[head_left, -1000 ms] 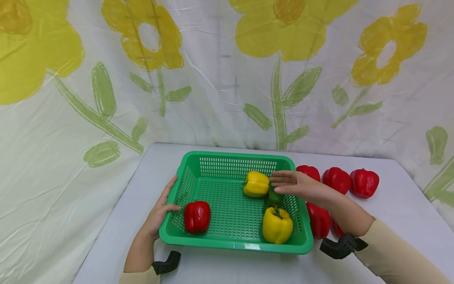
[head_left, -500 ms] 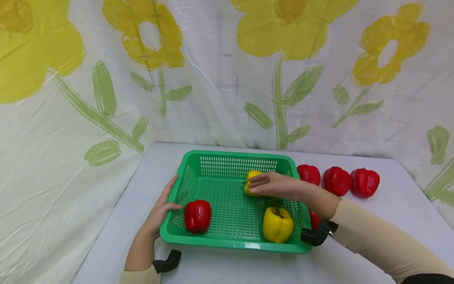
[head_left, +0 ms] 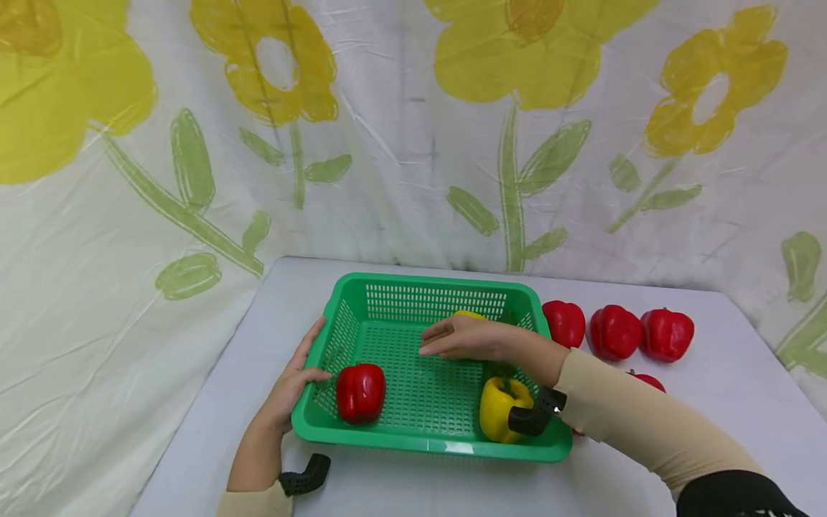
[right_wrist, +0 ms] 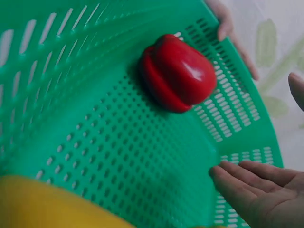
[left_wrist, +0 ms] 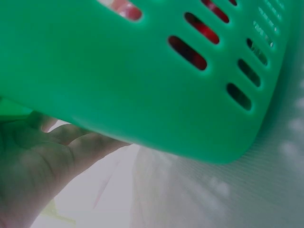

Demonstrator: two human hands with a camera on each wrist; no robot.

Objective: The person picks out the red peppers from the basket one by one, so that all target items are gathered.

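Observation:
My left hand (head_left: 287,391) holds the left rim of a green plastic basket (head_left: 429,446), thumb over the edge and fingers along the outside; the left wrist view shows this hand (left_wrist: 47,161) against the basket wall. Above the basket floor, my right hand (head_left: 466,339) reaches in with fingers extended and nothing in its grasp. It covers most of a yellow bell pepper (head_left: 469,314). A red bell pepper (head_left: 360,393) lies inside at the front left. Front right sits another yellow bell pepper (head_left: 499,408), partly behind the wrist camera, with a dark green vegetable (head_left: 496,370) mostly hidden behind it.
Several red bell peppers (head_left: 615,332) lie on the white table (head_left: 704,380) right of the basket, some covered by the right sleeve (head_left: 633,409). A white cloth with painted yellow flowers (head_left: 400,179) hangs behind the table.
My right hand has moved left, from the basket's right side over the far yellow pepper and past it toward the middle. The left hand and basket stay put.

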